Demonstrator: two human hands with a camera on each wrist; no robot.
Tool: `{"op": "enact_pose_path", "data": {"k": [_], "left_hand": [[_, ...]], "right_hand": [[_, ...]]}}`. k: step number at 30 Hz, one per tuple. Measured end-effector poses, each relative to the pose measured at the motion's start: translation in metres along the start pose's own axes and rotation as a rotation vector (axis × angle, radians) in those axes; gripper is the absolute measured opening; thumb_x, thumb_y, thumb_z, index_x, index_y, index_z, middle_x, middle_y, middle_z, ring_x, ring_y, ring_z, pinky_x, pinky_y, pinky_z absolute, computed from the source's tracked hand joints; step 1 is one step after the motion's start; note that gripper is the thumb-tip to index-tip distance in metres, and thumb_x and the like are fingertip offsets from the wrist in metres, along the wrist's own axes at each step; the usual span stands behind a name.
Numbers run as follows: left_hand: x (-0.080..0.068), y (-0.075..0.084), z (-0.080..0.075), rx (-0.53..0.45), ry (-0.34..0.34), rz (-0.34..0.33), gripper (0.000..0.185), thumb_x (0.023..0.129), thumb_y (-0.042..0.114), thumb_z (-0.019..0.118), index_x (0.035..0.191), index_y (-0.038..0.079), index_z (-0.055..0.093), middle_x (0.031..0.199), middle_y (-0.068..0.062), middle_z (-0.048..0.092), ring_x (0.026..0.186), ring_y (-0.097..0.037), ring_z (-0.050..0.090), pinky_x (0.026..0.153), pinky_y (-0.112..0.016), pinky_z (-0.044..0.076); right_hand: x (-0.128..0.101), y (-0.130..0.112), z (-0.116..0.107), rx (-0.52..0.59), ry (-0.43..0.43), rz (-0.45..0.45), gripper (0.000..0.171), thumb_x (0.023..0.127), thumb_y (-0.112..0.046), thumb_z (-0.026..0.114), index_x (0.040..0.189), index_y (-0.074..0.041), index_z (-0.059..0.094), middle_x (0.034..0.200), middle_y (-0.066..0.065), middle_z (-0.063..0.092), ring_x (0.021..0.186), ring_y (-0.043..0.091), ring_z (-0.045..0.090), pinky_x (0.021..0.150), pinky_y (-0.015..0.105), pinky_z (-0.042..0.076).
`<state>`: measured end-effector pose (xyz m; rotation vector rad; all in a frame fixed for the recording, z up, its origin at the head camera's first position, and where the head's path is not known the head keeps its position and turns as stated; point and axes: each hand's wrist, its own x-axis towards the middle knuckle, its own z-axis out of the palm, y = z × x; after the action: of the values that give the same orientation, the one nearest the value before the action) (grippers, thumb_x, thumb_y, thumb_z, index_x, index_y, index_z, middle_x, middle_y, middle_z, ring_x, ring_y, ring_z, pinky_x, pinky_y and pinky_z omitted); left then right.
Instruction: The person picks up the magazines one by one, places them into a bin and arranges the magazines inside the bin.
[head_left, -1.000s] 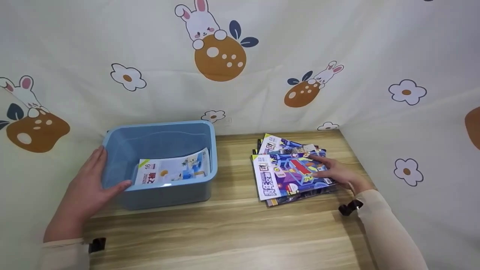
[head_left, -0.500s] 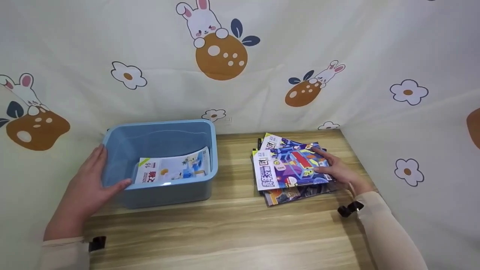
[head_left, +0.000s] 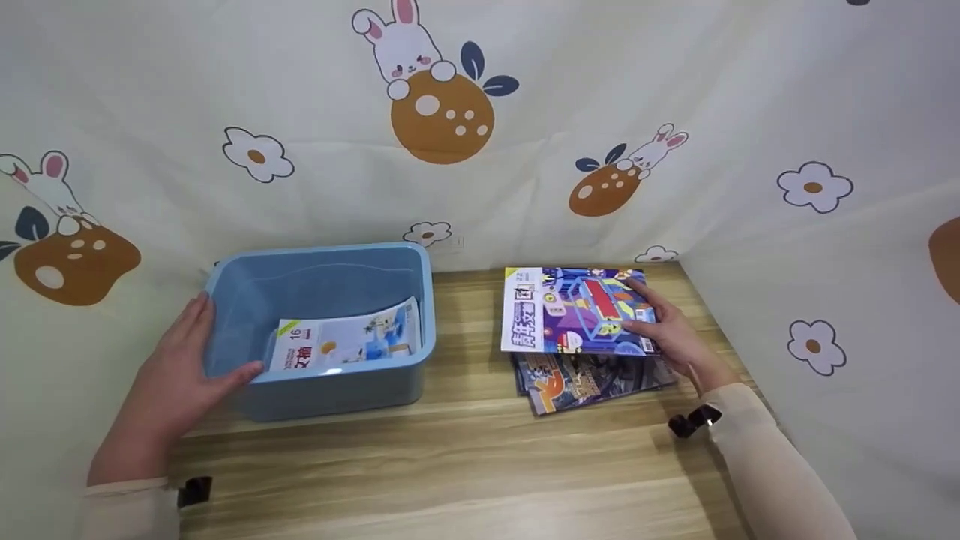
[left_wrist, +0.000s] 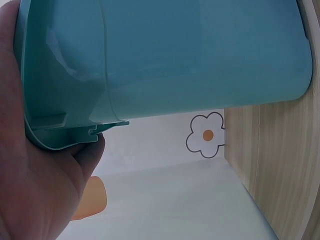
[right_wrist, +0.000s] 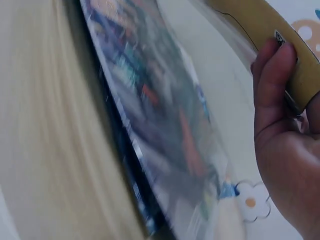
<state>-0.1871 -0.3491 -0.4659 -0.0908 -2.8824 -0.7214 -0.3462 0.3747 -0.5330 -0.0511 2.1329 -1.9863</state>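
Here the right hand (head_left: 671,330) pinches a purple magazine (head_left: 574,309) in its fingers while the left hand (head_left: 176,371) grips the blue bin (head_left: 322,394).

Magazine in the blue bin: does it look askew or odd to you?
Yes. The magazine in the blue bin is not flat: it lies tilted, its far edge propped against the right wall. The stack on the table is fanned unevenly.
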Motion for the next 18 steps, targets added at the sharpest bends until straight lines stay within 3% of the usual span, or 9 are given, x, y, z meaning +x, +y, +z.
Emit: {"op": "enact_pose_path", "data": {"k": [9, 18], "left_hand": [[-0.003, 0.0, 0.001, -0.003, -0.005, -0.013, 0.128, 0.094, 0.068, 0.077, 0.176, 0.001, 0.005, 0.183, -0.026, 0.003, 0.166, -0.056, 0.008, 0.112, -0.089, 0.027], [-0.002, -0.001, 0.001, -0.007, 0.006, -0.008, 0.128, 0.094, 0.069, 0.078, 0.176, 0.002, 0.006, 0.183, -0.026, 0.004, 0.166, -0.056, 0.01, 0.112, -0.089, 0.028]], "right_hand": [[-0.006, -0.029, 0.025, 0.049, 0.0, -0.023, 0.092, 0.102, -0.005, 0.081, 0.176, -0.032, 0.034, 0.166, 0.025, 0.035, 0.111, 0.023, 0.074, 0.091, 0.032, 0.066], [-0.009, -0.061, 0.053, 0.003, 0.013, -0.061, 0.088, 0.101, -0.013, 0.084, 0.173, -0.036, 0.04, 0.167, 0.022, 0.035, 0.114, 0.025, 0.071, 0.092, 0.031, 0.065]]}}
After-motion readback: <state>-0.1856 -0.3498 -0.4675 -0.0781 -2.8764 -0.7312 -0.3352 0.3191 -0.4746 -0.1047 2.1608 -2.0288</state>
